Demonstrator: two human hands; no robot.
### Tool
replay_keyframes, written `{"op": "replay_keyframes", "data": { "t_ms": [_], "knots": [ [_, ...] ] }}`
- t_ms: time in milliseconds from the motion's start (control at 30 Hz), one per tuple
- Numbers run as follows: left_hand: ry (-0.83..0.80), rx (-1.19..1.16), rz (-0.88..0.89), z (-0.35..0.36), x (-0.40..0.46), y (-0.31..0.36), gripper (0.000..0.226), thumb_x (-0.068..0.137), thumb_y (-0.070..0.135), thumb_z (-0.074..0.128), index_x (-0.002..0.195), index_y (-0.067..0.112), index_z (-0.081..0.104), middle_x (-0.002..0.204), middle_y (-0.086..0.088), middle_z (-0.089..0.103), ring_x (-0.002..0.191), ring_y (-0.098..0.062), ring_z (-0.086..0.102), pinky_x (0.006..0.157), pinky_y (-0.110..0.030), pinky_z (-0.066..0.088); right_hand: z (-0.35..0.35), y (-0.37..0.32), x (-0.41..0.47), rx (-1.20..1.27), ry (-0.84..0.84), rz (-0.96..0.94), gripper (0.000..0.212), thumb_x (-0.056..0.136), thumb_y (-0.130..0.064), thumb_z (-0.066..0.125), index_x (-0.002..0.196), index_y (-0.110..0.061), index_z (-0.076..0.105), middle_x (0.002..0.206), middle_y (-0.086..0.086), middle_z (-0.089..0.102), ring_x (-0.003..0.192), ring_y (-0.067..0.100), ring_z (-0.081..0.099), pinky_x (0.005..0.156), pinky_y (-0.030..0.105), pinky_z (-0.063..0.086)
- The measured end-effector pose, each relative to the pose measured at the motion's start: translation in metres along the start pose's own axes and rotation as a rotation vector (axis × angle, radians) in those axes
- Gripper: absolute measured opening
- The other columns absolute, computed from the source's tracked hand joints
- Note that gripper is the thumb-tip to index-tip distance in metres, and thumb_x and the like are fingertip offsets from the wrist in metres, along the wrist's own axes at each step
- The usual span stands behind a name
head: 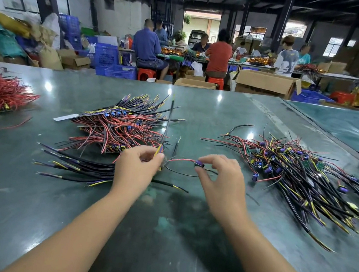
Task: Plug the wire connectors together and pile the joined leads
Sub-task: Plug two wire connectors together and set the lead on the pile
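Green surface (171, 238), tangled joined pile (302, 174) right, stock stack (120, 125) left: left hand (134, 171) pinches a black lead (167, 125), right hand (220, 183) fingers pinch a purple connector (199, 163), plenty left.

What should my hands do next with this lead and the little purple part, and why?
Probably bring the two hands together and push the ends home. The left hand pinches the yellow-tipped end of a black lead, the right hand pinches a purple part on a red wire, and a gap still shows between them. The pile of leads lies just behind.
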State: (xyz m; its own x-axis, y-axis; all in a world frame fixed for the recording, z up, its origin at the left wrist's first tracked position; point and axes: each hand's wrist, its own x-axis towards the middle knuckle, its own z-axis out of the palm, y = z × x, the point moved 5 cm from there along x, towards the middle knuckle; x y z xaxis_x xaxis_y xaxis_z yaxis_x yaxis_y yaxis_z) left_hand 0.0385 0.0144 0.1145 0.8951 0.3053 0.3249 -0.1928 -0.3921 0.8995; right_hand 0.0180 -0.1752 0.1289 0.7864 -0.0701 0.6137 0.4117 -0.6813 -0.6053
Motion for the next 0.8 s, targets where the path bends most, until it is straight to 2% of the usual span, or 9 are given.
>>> {"op": "replay_keyframes", "data": {
  "t_ms": [100, 233, 333, 400, 500, 600, 700, 767, 800],
  "knots": [
    [0.116, 0.211, 0.065, -0.016, 0.002, 0.005, 0.031, 0.084, 0.030, 0.068, 0.112, 0.019, 0.067, 0.108, -0.002, 0.061, 0.087, -0.023, 0.059, 0.089, -0.034, 0.047, -0.013, -0.012, 0.001, 0.146, 0.154, -0.221, 0.011, 0.081, 0.002, 0.069, 0.088, -0.006, 0.068, 0.089, 0.000, 0.062, 0.076, 0.006, 0.053, 0.074, 0.009, 0.042],
    [0.069, 0.243, 0.216, -0.009, -0.008, 0.025, 0.012, 0.089, 0.022, 0.061, 0.089, 0.020, 0.073, 0.094, 0.001, 0.067, 0.091, -0.023, 0.059, 0.087, -0.035, 0.046, -0.012, -0.020, -0.004, 0.261, 0.104, -0.373, 0.012, 0.083, 0.008, 0.064, 0.090, -0.001, 0.067, 0.096, 0.004, 0.062, 0.088, 0.007, 0.059, 0.080, 0.021, 0.052],
    [-0.193, -0.037, 0.069, 0.009, -0.015, 0.025, 0.029, 0.093, 0.028, 0.056, 0.070, 0.022, 0.072, 0.069, 0.006, 0.070, 0.068, -0.011, 0.062, 0.065, -0.029, 0.050, -0.007, -0.023, -0.006, 0.289, 0.035, -0.406, 0.019, 0.079, 0.013, 0.062, 0.088, -0.002, 0.069, 0.095, 0.004, 0.058, 0.091, 0.007, 0.058, 0.080, 0.022, 0.052],
    [-0.314, -0.295, -0.067, 0.019, -0.022, 0.026, 0.034, 0.093, 0.028, 0.055, 0.067, 0.018, 0.073, 0.063, 0.009, 0.066, 0.055, -0.005, 0.054, 0.053, -0.020, 0.048, -0.004, -0.025, -0.008, 0.279, -0.020, -0.429, 0.021, 0.078, 0.014, 0.060, 0.086, -0.003, 0.070, 0.095, 0.003, 0.056, 0.091, 0.007, 0.057, 0.079, 0.021, 0.050],
    [-0.401, -0.486, -0.163, 0.023, -0.025, 0.023, 0.027, 0.091, 0.021, 0.059, 0.070, 0.016, 0.075, 0.067, 0.003, 0.064, 0.060, -0.006, 0.053, 0.056, -0.016, 0.049, 0.002, -0.028, -0.011, 0.306, -0.120, -0.434, 0.024, 0.079, 0.014, 0.056, 0.087, -0.003, 0.071, 0.095, 0.004, 0.059, 0.090, 0.009, 0.058, 0.080, 0.020, 0.047],
    [-0.396, -0.564, -0.178, 0.022, -0.025, 0.021, 0.025, 0.090, 0.013, 0.059, 0.072, 0.010, 0.075, 0.075, -0.001, 0.071, 0.071, -0.007, 0.064, 0.064, -0.017, 0.054, 0.006, -0.027, -0.013, 0.404, -0.184, -0.324, 0.024, 0.079, 0.005, 0.055, 0.091, -0.010, 0.071, 0.096, 0.000, 0.062, 0.092, 0.011, 0.061, 0.083, 0.021, 0.048],
    [-0.424, -0.627, -0.147, 0.026, -0.030, 0.025, 0.025, 0.091, 0.008, 0.056, 0.076, 0.008, 0.076, 0.078, -0.005, 0.073, 0.076, -0.010, 0.069, 0.067, -0.018, 0.054, 0.013, -0.017, -0.013, 0.504, -0.226, -0.052, 0.013, 0.082, -0.013, 0.067, 0.087, -0.025, 0.063, 0.083, -0.009, 0.065, 0.079, 0.011, 0.063, 0.074, 0.029, 0.052],
    [-0.416, -0.610, -0.134, 0.027, -0.030, 0.025, 0.024, 0.091, 0.009, 0.057, 0.077, 0.008, 0.076, 0.075, -0.005, 0.073, 0.073, -0.009, 0.069, 0.066, -0.017, 0.054, 0.017, -0.011, -0.012, 0.563, -0.246, 0.094, 0.015, 0.081, -0.012, 0.073, 0.081, -0.023, 0.063, 0.073, -0.001, 0.066, 0.069, 0.011, 0.058, 0.065, 0.034, 0.050],
    [-0.402, -0.587, -0.132, 0.027, -0.030, 0.025, 0.023, 0.091, 0.011, 0.057, 0.077, 0.007, 0.075, 0.073, -0.004, 0.073, 0.070, -0.008, 0.069, 0.065, -0.016, 0.053, 0.017, -0.008, -0.011, 0.607, -0.249, 0.152, 0.013, 0.080, -0.010, 0.074, 0.080, -0.020, 0.065, 0.074, 0.008, 0.068, 0.070, 0.014, 0.058, 0.068, 0.041, 0.050]
  ]
}}
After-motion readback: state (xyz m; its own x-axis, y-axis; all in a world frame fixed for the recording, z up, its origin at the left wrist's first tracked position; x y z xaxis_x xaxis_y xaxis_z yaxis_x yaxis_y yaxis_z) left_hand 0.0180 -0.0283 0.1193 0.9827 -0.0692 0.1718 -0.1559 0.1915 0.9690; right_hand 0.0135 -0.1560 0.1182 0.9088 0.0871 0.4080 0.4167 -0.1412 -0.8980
